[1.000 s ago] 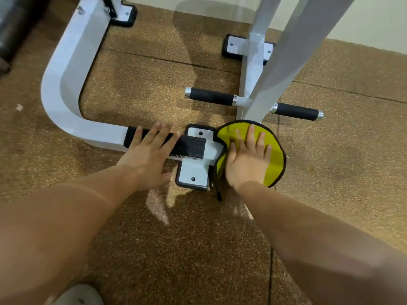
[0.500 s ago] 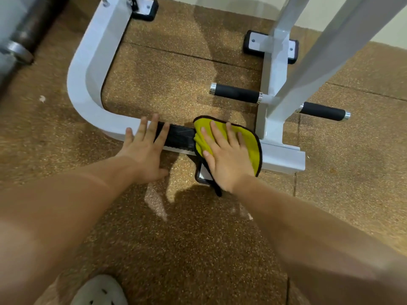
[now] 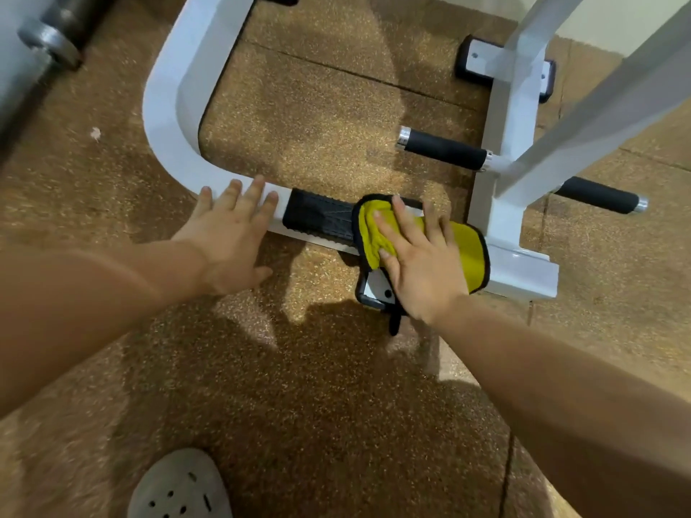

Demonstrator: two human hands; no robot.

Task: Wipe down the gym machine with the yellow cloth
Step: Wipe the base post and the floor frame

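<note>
The white gym machine frame (image 3: 168, 117) curves along the floor, with a black ribbed tread (image 3: 318, 218) on its front bar. The yellow cloth (image 3: 467, 252), edged in black, lies over that bar just right of the tread. My right hand (image 3: 415, 263) presses flat on the cloth with fingers spread. My left hand (image 3: 228, 237) rests flat on the white bar left of the tread, fingers straight. A white foot plate (image 3: 377, 289) peeks out under the cloth's near edge.
A white upright (image 3: 512, 117) and a slanted beam (image 3: 605, 106) rise at the right, with two black foam handles (image 3: 445, 147) sticking out sideways. A metal roller (image 3: 52, 35) lies at the top left. A grey clog (image 3: 179, 487) stands on the speckled rubber floor.
My right hand has slid the cloth leftward along the bar, from the bar's right end to beside the tread. My left hand has shifted off the tread onto the white bar.
</note>
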